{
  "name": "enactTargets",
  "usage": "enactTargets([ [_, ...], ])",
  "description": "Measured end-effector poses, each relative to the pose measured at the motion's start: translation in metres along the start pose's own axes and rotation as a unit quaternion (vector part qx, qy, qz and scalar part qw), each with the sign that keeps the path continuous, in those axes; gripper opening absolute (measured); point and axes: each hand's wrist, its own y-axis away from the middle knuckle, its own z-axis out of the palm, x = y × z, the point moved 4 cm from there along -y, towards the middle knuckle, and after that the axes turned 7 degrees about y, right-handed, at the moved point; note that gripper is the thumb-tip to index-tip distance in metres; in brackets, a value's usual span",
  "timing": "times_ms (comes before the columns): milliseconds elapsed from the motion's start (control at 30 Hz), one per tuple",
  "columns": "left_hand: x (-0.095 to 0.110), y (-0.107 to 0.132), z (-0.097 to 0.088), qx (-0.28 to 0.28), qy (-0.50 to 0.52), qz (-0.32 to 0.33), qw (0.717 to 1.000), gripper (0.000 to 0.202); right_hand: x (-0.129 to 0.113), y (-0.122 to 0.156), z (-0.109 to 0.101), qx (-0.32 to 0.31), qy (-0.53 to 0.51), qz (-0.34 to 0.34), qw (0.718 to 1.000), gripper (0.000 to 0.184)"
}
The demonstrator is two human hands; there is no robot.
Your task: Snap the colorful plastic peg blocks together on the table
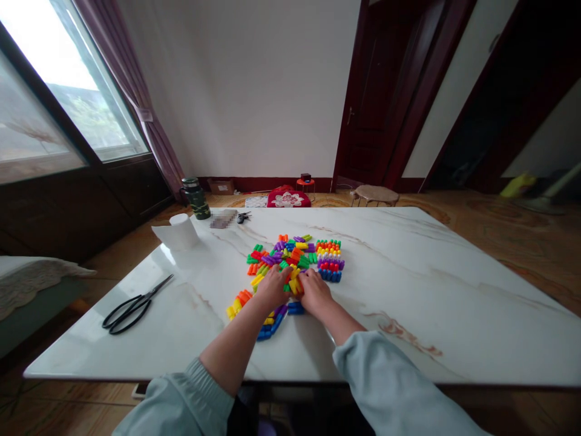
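A heap of small coloured plastic building pieces [284, 254] lies in the middle of the white marble table [408, 290]. To its right stands a neat block of joined pieces [330, 260] in coloured rows. My left hand [271, 287] rests on the near side of the heap, fingers curled over pieces. My right hand [313, 292] sits beside it, fingers closed around yellow pieces [295, 284]. A curved chain of yellow, orange, purple and blue pieces [267, 321] lies under my left wrist.
Black scissors [134, 307] lie at the table's left. A white paper roll [181, 231], a dark green flask [196, 197] and keys [243, 216] stand at the far left corner. A stool [374, 194] and a red cushion [288, 198] are on the floor beyond.
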Motion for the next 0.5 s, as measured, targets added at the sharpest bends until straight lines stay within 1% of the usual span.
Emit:
enactTargets([
  [100,0.0002,-0.0026,0.0008,0.013,-0.001,-0.003,1.0,0.061,-0.0072,-0.0003,0.0,-0.008,-0.002,0.003,1.0,0.047],
  [167,0.0,-0.0033,0.0013,0.014,-0.005,-0.009,1.0,0.056,-0.0096,-0.0011,0.0009,-0.01,-0.01,0.009,1.0,0.048],
  [267,-0.0003,-0.0032,0.0015,0.017,0.004,-0.009,1.0,0.061,-0.0102,-0.0032,0.0033,-0.013,-0.025,0.013,1.0,0.049],
  [367,0.0,-0.0028,0.0018,0.02,0.013,0.002,1.0,0.067,-0.0099,-0.0056,0.0065,-0.017,-0.038,0.006,0.999,0.057],
  [433,0.0,-0.0027,0.0024,0.023,0.01,0.008,1.0,0.065,-0.0097,-0.0068,0.008,-0.018,-0.041,0.002,0.999,0.061],
  [500,-0.0004,-0.0029,0.0033,0.026,0.005,0.011,1.0,0.062,-0.0097,-0.0072,0.0089,-0.018,-0.039,-0.001,0.999,0.061],
])
